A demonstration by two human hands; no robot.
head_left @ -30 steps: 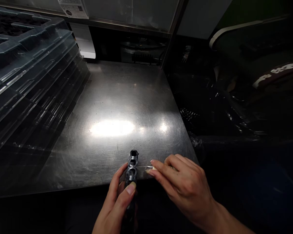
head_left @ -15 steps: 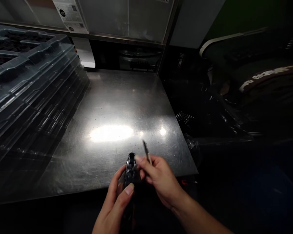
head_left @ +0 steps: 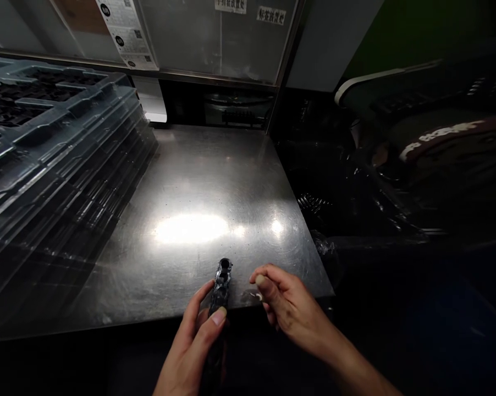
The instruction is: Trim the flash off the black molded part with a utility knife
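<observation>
Lowered now, right hand [head_left: 287, 305] pinches a small tool, its tip hidden; left hand [head_left: 196, 341] grips the black part [head_left: 222, 286] at lower centre.

Hidden and unclear parts at the bench edge

The black part's [head_left: 222, 286] lower end disappears behind the left hand [head_left: 194, 346] and into shadow. Whatever small item the right hand [head_left: 291, 308] pinches is too blurred to identify. The stacked trays [head_left: 45, 143] run past the left edge.
</observation>
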